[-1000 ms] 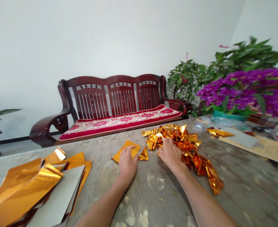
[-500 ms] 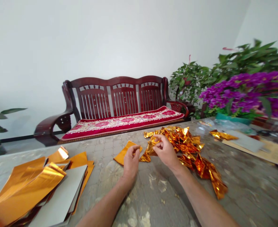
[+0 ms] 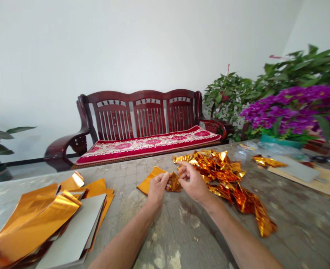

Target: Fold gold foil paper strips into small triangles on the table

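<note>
Between my hands is a small folded piece of gold foil paper (image 3: 175, 182). My left hand (image 3: 157, 188) pinches its left side between thumb and fingers. At its right edge, the bent fingers of my right hand (image 3: 193, 184) close on the foil, partly hiding the contact. A flat gold foil sheet (image 3: 147, 182) lies on the table just behind and left of my left hand. Beyond my right hand spreads a heap of folded gold foil pieces (image 3: 218, 168), which trails toward the right front.
At the left of the patterned table (image 3: 125, 228) lies a loose stack of gold foil sheets (image 3: 38, 213), some grey side up. Purple flowers (image 3: 294, 106) in a teal pot stand at the right back, near cardboard (image 3: 322, 183). A wooden bench (image 3: 148, 116) stands behind the table.
My left hand has moved slightly right, onto the folded foil. My right hand has come down a little, and the foil piece sits lower between both hands. The view has shifted slightly.
</note>
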A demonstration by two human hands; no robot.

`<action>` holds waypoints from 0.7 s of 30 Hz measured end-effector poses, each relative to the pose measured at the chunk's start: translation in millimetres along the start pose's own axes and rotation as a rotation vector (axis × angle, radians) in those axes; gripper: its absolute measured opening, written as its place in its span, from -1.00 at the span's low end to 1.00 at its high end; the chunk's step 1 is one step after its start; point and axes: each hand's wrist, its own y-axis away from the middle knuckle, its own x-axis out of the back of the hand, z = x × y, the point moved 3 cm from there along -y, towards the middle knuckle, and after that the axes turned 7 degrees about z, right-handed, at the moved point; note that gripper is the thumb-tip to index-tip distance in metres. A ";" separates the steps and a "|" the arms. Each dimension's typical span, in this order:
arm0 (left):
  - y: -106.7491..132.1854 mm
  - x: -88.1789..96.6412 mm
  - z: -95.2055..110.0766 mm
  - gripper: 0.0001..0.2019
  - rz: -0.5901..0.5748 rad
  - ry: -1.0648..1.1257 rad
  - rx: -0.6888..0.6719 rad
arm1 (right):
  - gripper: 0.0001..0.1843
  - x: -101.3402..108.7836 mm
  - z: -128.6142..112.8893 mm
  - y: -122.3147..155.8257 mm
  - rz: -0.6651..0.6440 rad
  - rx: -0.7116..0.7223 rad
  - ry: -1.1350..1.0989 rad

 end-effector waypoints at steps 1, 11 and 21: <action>0.3 -0.2 0.2 -0.59 0.006 0.019 0.009 | -0.35 -0.7 0.2 0.1 0.005 0.002 0.005; 0.9 -0.5 -2.4 -0.55 0.002 0.146 0.108 | -0.43 -3.7 -0.5 2.9 0.047 -0.006 0.031; 0.2 2.5 -0.8 -0.58 0.012 0.019 0.016 | -0.43 -5.7 1.7 4.2 0.060 0.005 0.045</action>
